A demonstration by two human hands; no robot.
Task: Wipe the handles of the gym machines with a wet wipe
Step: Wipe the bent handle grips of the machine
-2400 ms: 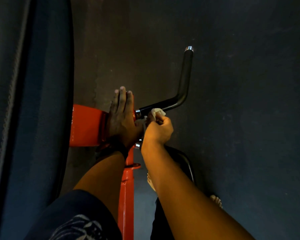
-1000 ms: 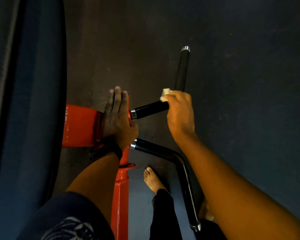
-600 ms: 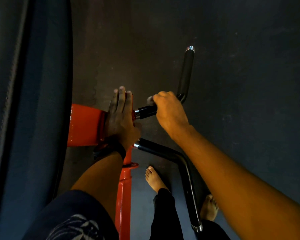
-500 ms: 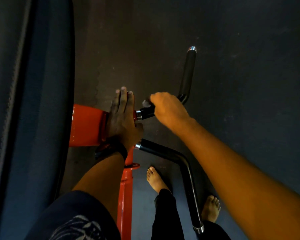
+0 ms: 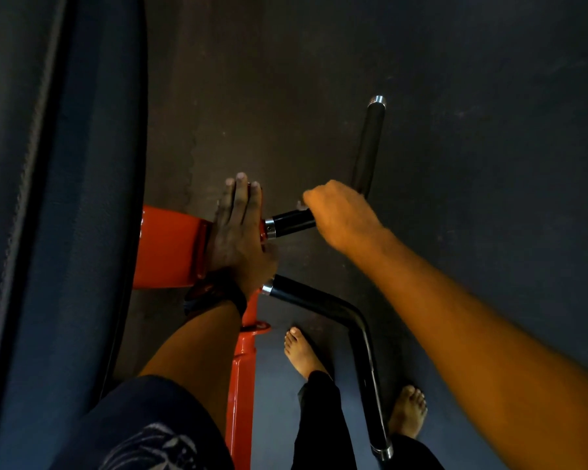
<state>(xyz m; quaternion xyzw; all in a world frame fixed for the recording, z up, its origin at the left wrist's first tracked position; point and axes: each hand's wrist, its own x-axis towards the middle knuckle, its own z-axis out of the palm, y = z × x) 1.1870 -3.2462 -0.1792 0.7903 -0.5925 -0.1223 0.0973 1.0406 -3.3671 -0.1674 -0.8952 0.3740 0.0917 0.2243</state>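
Right hand (image 5: 340, 215) curled round the upper black handle (image 5: 291, 222) near its bend, with a pale scrap of wet wipe (image 5: 301, 205) showing at the hand's 10 o'clock edge. Left hand (image 5: 238, 228) lies flat on the orange frame (image 5: 167, 245), fingers straight and pointing to 12 o'clock. A lower black handle (image 5: 319, 303) runs toward 5 o'clock, passing between two bare feet (image 5: 301, 354). A dark padded panel (image 5: 65, 232) fills the 9 o'clock side.

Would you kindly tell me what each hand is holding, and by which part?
The right hand grips the upper black handle near its bend, wipe peeking out. The left hand rests flat on the orange frame, holding nothing.
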